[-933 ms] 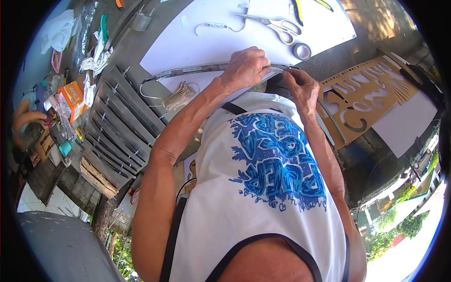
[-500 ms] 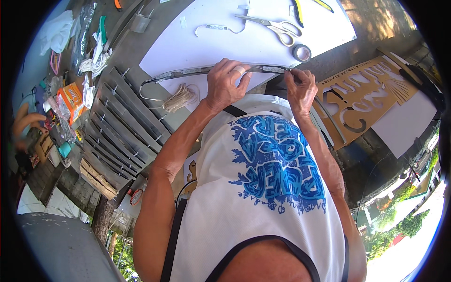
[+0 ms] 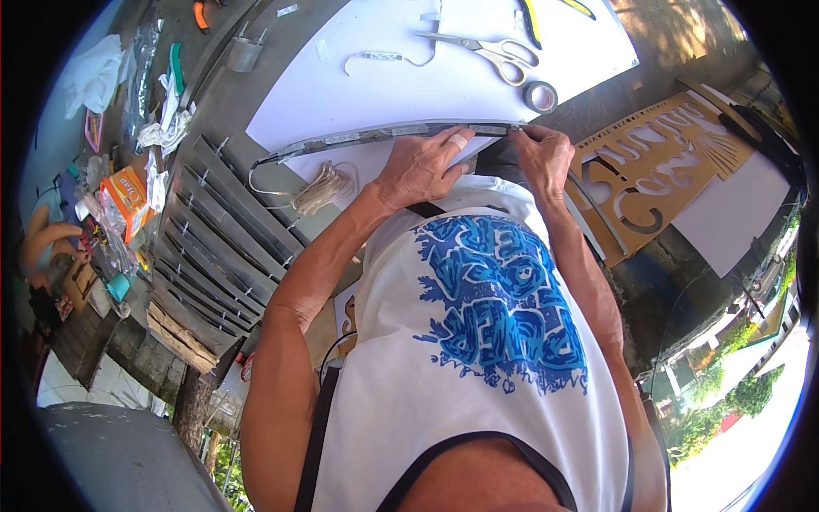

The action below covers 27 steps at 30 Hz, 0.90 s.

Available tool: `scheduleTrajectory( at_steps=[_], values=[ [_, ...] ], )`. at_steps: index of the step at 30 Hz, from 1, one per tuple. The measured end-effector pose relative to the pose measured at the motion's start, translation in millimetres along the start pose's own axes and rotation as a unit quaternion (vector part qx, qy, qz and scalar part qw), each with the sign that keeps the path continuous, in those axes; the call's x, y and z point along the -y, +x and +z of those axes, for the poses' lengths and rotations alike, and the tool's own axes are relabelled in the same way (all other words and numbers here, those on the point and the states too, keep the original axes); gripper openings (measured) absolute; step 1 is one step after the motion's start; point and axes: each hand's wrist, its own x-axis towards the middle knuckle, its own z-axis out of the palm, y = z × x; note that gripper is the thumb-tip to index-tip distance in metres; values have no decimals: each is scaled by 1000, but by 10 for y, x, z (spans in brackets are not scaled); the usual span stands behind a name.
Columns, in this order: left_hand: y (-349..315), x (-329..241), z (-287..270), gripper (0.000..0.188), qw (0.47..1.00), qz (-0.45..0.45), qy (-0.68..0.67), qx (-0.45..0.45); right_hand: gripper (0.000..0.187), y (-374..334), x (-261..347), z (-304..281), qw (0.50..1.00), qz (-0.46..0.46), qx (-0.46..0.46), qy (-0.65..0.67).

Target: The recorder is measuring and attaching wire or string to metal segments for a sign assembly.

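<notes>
A thin, curved dark strip with pale LED modules (image 3: 341, 136) spans the near side of the white sheet. My left hand (image 3: 424, 169) lies over its right half, fingers together on the strip and thumb lower down. At the strip's right end, my right hand (image 3: 546, 155) pinches the tip between thumb and index finger; whatever small part is in that pinch is hard to make out. From the strip's left end a thin wire runs toward a bundle of pale wire (image 3: 322, 189). Beyond the hands lie scissors (image 3: 493, 55), a black tape roll (image 3: 540, 97) and a loose LED module (image 3: 382, 56).
The white sheet (image 3: 290, 102) covers part of the dark table. Yellow-handled tools (image 3: 532, 24) lie at its far edge. Slatted grey metal strips (image 3: 217, 230) stand on the left, near an orange packet (image 3: 125, 202) among clutter. A brown cut-out lettering board (image 3: 627, 213) is on the right.
My left hand has slid right along the strip, its fingers now straighter. My right hand keeps its pinch at the end. The whole view has shifted slightly.
</notes>
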Motion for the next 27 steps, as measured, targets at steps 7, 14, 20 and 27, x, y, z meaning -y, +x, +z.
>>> scheduleTrajectory(
  at_steps=[7,14,20,27],
  values=[
    [101,-104,-51,46,999,-39,-19,24,28,-49,-4,57,998,12,-27,55],
    [110,-129,8,49,996,-65,-61,18,29,-109,-4,116,991,54,-42,118],
    [170,-218,19,47,991,-96,-94,21,29,-80,-50,126,986,81,-40,138],
    [165,-254,77,40,990,-116,-79,-11,29,-74,-134,158,978,88,-30,188]
  ],
)
